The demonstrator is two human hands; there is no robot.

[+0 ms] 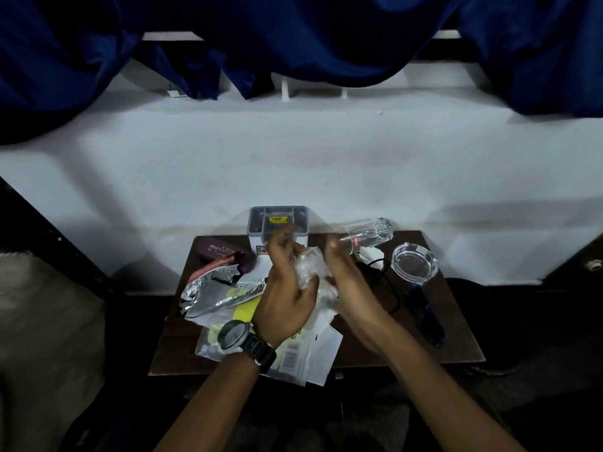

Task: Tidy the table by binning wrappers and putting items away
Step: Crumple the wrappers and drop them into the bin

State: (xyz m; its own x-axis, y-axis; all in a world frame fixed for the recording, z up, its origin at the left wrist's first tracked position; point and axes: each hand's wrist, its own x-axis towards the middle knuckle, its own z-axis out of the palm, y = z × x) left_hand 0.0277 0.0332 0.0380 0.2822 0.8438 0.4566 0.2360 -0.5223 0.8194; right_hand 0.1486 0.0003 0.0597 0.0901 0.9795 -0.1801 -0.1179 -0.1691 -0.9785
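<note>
Across the top of view hangs a dark blue draped curtain [326, 34], w/ a white painted wall [293, 158] below it. Against the wall stands a small dark brown wooden table [408, 337], cluttered.

At the table's front edge lies a pile of clear plastic bags [303, 357] w/ yellow patches and a printed barcode; the other print is too small to read. Left of centre sits a torn silver foil wrapper [212, 295] w/ a red outer face.

Over the table's middle, the left hand [287, 282] curls fingers and thumb round a crumpled clear plastic wrapper [310, 269]. The right hand [346, 282] cups the same wad from the opp. side, fingers bent, so it is squeezed btwn both palms, held above the bags.

Behind the hands, at the back edge, is a grey-and-white square bin [257, 216], open at the top, w/ a yellow label inside; text not legible. Right of it a clear drinking glass [372, 234] lies on its side w/ a small red mark. Near it sits a clear glass ashtray [414, 264], and dark sunglasses [427, 318] lie in front of that.

At back left is a maroon case [218, 249] w/ gold lettering, "PRINCE" readable. A black wristwatch [235, 336] is on the left wrist. A black cable [391, 288] loops beside the right hand.
</note>
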